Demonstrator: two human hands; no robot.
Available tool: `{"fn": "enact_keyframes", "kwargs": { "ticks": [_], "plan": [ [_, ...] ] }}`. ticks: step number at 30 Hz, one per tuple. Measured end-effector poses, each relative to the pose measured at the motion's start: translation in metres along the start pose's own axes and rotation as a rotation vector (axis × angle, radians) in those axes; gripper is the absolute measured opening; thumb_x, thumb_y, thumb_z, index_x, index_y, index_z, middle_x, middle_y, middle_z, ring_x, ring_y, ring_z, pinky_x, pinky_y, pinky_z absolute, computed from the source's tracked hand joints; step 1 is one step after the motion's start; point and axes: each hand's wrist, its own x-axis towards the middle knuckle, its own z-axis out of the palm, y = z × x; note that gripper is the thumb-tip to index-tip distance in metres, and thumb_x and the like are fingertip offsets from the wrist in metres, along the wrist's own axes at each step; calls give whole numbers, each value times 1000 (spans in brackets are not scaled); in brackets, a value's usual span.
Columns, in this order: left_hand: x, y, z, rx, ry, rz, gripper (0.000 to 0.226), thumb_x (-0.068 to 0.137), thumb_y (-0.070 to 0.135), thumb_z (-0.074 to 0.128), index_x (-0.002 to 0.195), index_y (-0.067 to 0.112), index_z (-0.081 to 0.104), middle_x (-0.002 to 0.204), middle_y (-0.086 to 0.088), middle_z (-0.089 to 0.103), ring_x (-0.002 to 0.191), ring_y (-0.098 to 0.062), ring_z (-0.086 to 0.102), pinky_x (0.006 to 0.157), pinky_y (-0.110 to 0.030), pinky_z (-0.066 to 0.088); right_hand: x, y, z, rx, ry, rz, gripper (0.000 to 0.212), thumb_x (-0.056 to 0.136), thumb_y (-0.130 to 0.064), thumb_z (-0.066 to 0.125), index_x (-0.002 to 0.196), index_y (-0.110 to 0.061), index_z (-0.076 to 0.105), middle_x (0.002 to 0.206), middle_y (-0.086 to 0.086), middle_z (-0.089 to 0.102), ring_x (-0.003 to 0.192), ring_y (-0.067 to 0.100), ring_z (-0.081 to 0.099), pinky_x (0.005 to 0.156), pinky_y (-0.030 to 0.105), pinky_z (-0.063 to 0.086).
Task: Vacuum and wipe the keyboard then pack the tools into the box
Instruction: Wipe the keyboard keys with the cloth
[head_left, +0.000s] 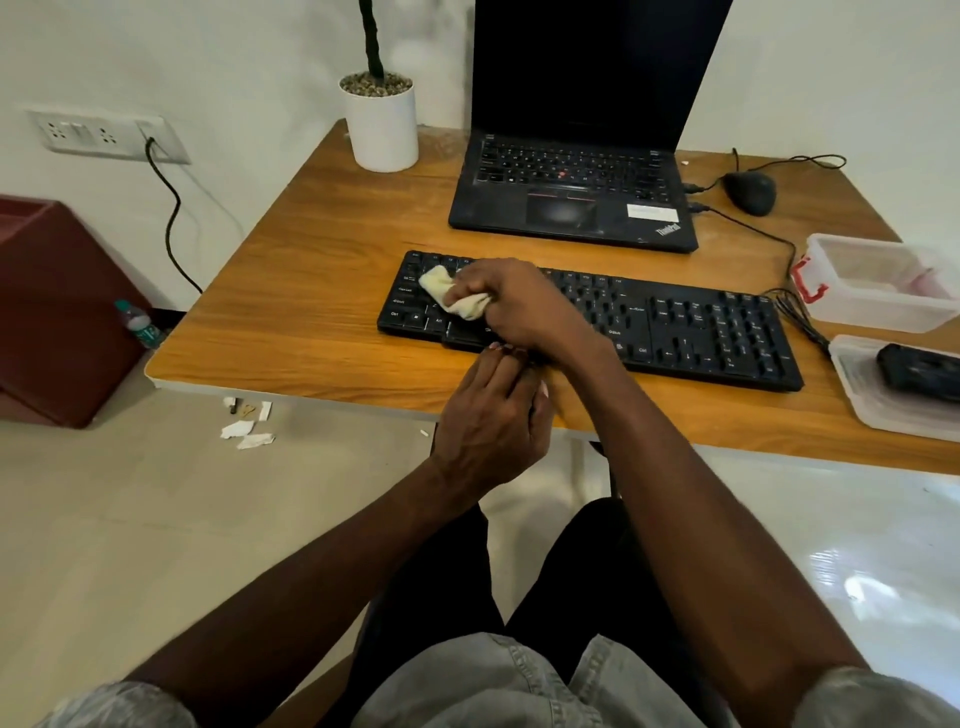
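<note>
A black keyboard lies across the wooden table. My right hand grips a crumpled pale yellow cloth and presses it on the keys at the keyboard's left part. My left hand rests at the keyboard's front edge, fingertips touching it near the space bar. At the right, a clear plastic box with a red latch stands open. In front of it, a black tool lies on the clear lid.
An open black laptop stands behind the keyboard, with a black mouse and cables to its right. A white plant pot is at the back left corner. Paper scraps lie on the floor.
</note>
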Motion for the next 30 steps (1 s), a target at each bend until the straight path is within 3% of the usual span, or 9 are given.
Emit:
{"fn": "enact_keyframes", "kwargs": {
  "ticks": [3, 8, 11, 15, 17, 22, 27, 30],
  "plan": [
    [-1, 0, 0, 13, 3, -8, 31, 92, 14, 52, 107, -8, 68, 109, -24, 65, 106, -38, 60, 106, -45, 43, 18, -12, 5, 28, -102, -53, 51, 79, 17, 49, 109, -15, 75, 132, 5, 61, 120, 23, 54, 100, 35, 45],
    [0, 1, -1, 11, -23, -37, 28, 89, 13, 53, 101, -6, 69, 106, -23, 65, 102, -39, 60, 98, -43, 47, 20, -24, 10, -16, -229, -111, 55, 79, 19, 47, 113, -15, 74, 138, 5, 56, 128, 21, 49, 103, 28, 39],
    [1, 2, -5, 13, -28, -51, 28, 90, 15, 51, 102, -4, 69, 106, -21, 64, 102, -36, 59, 100, -40, 45, 4, -7, -4, -110, -131, -75, 49, 81, 17, 49, 112, -12, 74, 140, 7, 55, 130, 21, 47, 100, 21, 35],
    [4, 1, -6, 66, -41, -49, 33, 87, 15, 55, 111, -5, 67, 98, -18, 62, 96, -33, 58, 99, -41, 46, -44, 30, -38, -175, 38, 112, 48, 82, 16, 49, 112, -12, 73, 142, 5, 54, 132, 22, 45, 110, 25, 30],
    [6, 2, -8, 110, -52, -43, 43, 85, 17, 55, 121, -5, 64, 97, -15, 60, 94, -29, 55, 94, -39, 47, -70, 51, -52, -165, 167, 239, 47, 82, 15, 50, 111, -13, 73, 139, 6, 56, 129, 24, 49, 110, 31, 35],
    [14, 9, -11, 200, -51, -28, 43, 82, 21, 52, 113, -2, 69, 90, -13, 57, 85, -25, 49, 79, -37, 44, -99, 74, -49, -295, 583, 640, 33, 87, 0, 57, 116, -12, 70, 121, 14, 64, 109, 28, 58, 88, 35, 48],
    [21, 22, -16, 359, -214, -23, 33, 81, 18, 50, 95, -2, 71, 87, -16, 59, 80, -31, 55, 74, -40, 48, -97, 36, -8, -338, 356, 253, 44, 87, 1, 59, 128, -16, 63, 142, 1, 49, 125, 22, 39, 102, 31, 36],
    [33, 41, -30, 430, -379, -72, 26, 84, 14, 52, 92, -3, 70, 97, -18, 60, 86, -33, 57, 75, -40, 49, -112, 60, -29, -277, 475, 379, 46, 87, 5, 55, 127, -15, 64, 142, 4, 52, 126, 25, 44, 104, 35, 37]
  ]
}}
